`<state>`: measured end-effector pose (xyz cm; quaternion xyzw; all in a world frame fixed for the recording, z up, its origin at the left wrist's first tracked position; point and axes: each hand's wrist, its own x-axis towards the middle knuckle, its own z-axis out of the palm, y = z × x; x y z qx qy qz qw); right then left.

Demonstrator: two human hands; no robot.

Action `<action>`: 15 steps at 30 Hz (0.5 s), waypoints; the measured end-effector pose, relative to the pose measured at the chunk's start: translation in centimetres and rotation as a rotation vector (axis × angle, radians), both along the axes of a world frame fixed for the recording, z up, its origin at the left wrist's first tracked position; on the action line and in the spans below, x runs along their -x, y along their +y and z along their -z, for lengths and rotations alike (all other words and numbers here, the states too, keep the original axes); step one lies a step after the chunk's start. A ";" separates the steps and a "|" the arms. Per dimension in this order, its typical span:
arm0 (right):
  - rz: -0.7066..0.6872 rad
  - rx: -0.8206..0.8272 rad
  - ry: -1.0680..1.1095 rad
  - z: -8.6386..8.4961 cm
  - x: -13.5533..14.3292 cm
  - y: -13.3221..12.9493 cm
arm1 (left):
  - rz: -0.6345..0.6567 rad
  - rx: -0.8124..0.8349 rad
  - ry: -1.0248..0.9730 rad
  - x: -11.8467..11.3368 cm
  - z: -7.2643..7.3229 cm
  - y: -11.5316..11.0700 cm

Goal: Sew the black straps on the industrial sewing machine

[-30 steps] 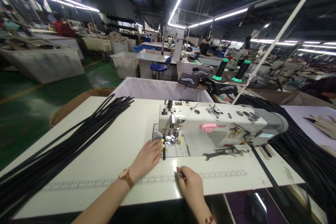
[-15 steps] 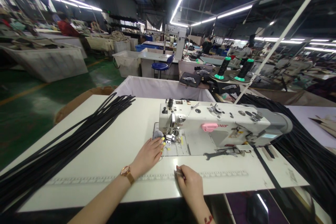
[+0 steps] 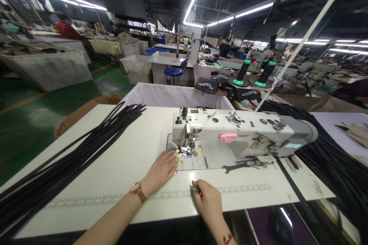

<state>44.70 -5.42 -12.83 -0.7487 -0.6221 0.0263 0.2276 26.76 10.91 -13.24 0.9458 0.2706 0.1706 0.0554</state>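
A white sewing machine [image 3: 212, 132] stands on the pale work table [image 3: 120, 160]. My left hand [image 3: 162, 168] reaches to the needle area, fingers stretched out, the tips beside the metal presser foot [image 3: 186, 150]. Anything under those fingertips is hidden. Nearer the table's front edge, my right hand [image 3: 207, 197] is closed, with a small greyish thing, too hidden to name, showing between thumb and fingers. A printed ruler strip [image 3: 172, 193] crosses the table by both hands. On the machine head sits a pink plastic piece [image 3: 228, 138].
Long black straps [image 3: 83, 153] lie piled on the left of the table. An open-end wrench [image 3: 238, 167] rests below the machine arm. Behind are a white-lined bin [image 3: 178, 95], black thread cones [image 3: 242, 72] and dark bags [image 3: 207, 85]. More black straps [image 3: 333, 153] hang at right.
Both hands keep nearly the same places on the table. The whole view has shifted very slightly; nothing was visibly taken hold of or let go.
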 end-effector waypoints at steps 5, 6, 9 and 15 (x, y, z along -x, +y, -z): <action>0.002 0.010 -0.004 0.1 0.0 -0.1 | 0.055 0.061 -0.066 0.5 -0.1 1.2; 0.003 0.006 -0.007 0.1 0.0 -0.1 | 0.073 0.087 -0.094 0.5 -0.2 1.9; 0.003 0.004 -0.021 0.0 0.1 -0.1 | 0.058 0.226 -0.194 0.2 -1.0 4.8; 0.001 -0.029 -0.055 0.6 0.2 0.0 | 0.055 0.449 -0.268 -2.4 -2.7 9.8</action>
